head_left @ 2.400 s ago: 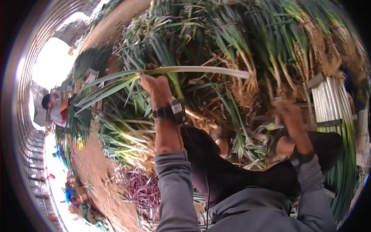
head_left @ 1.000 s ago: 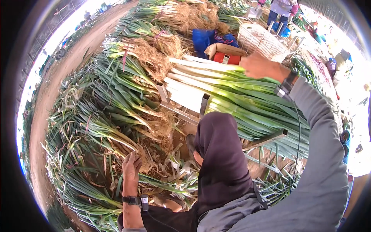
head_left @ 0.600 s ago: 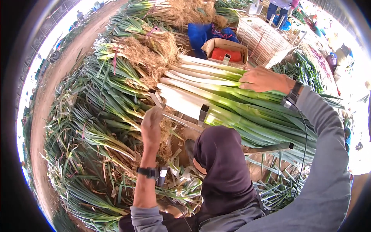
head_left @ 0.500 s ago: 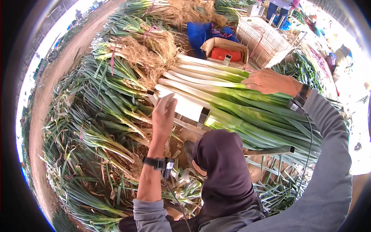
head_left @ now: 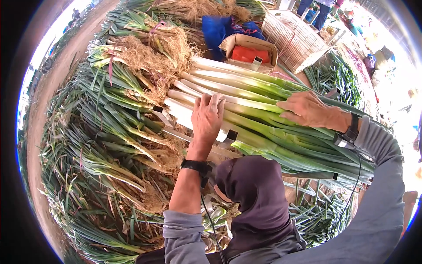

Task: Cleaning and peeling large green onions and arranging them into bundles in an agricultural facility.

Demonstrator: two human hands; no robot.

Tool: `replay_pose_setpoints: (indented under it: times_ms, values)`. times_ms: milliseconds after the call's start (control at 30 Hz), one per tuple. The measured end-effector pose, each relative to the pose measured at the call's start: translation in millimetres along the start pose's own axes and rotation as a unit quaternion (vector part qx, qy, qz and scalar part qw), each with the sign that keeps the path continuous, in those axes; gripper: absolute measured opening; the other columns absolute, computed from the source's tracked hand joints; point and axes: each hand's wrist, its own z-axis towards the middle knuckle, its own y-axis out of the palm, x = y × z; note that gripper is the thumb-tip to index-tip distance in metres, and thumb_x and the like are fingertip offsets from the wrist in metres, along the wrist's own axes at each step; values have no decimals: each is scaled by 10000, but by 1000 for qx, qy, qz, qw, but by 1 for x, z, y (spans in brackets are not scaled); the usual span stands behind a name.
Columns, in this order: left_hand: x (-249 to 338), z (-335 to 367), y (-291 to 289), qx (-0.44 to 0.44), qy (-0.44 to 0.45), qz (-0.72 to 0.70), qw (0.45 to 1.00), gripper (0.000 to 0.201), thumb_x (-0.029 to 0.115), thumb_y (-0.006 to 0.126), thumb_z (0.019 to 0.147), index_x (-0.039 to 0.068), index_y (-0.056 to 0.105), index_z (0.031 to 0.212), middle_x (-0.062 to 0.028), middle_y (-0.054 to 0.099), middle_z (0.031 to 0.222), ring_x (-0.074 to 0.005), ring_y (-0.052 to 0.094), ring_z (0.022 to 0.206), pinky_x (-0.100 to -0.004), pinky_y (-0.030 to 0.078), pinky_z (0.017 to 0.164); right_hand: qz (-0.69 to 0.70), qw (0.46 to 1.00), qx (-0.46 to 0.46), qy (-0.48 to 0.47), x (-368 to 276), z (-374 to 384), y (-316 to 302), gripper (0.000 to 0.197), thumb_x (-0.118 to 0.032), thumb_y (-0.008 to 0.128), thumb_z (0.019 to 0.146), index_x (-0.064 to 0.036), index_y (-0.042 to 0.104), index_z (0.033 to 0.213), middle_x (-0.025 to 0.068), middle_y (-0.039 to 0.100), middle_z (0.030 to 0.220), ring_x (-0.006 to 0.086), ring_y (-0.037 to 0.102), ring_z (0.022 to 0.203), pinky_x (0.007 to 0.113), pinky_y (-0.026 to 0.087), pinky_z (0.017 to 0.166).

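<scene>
Several trimmed leeks [head_left: 246, 94] lie side by side on a rack with metal posts, white stems to the left and green leaves to the right. My left hand [head_left: 207, 121] is on the white stems near their cut ends, fingers together and bent over a leek; its fingertips are partly hidden. Farther right, my right hand [head_left: 307, 112] has its fingers closed on a leek where white turns to green. Under my left hand is a white flat surface [head_left: 176, 110], beside a black-ended post [head_left: 229, 137] of the rack.
Untrimmed leeks [head_left: 110, 119] with roots on are heaped at the left. Behind the rack stand a cardboard box [head_left: 271, 55] holding something red, a blue bag [head_left: 215, 37] and a white plastic crate [head_left: 292, 39]. Cut leaves [head_left: 314, 220] lie below. Another person [head_left: 323, 15] stands far back.
My left hand has moved right, from above the white surface onto the stems. My right hand has shifted slightly right and nearer. The whole view has shifted a little.
</scene>
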Motion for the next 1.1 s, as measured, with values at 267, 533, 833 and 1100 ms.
replay_pose_setpoints:
  times_ms: [267, 533, 833, 1100]
  values:
    - [-1, -4, 2, 40, 23, 4, 999, 157, 201, 675, 940, 108, 690, 1066, -95, 597, 973, -334, 586, 915, -446, 514, 810, 28, 995, 77, -55, 15, 29, 18, 300, -265, 688, 928, -16, 695, 1095, 141, 654, 798, 323, 639, 760, 451, 515, 703]
    - [-5, -3, 1, 24, 14, 14, 1000, 150, 194, 691, 933, 109, 696, 1056, -77, 572, 961, -314, 585, 933, -430, 514, 808, -26, 994, 65, -80, 14, 28, 32, 282, -259, 654, 952, -42, 658, 1132, 106, 549, 840, 301, 616, 797, 432, 503, 663]
    - [4, 2, 5, 39, 33, 5, 999, 92, 121, 676, 908, 85, 662, 992, -115, 517, 1027, -338, 576, 961, -460, 518, 792, -32, 993, 104, -54, 8, 20, 41, 266, -235, 676, 932, -83, 674, 1151, 85, 524, 791, 275, 599, 706, 424, 481, 557]
    - [-10, -9, -24, -49, 16, -10, 999, 187, 214, 641, 962, 63, 718, 1042, -132, 578, 1074, -342, 604, 1022, -457, 534, 857, -51, 991, 96, -83, -2, 35, 45, 275, -229, 670, 910, -100, 660, 1154, 86, 554, 804, 278, 627, 764, 429, 502, 593]
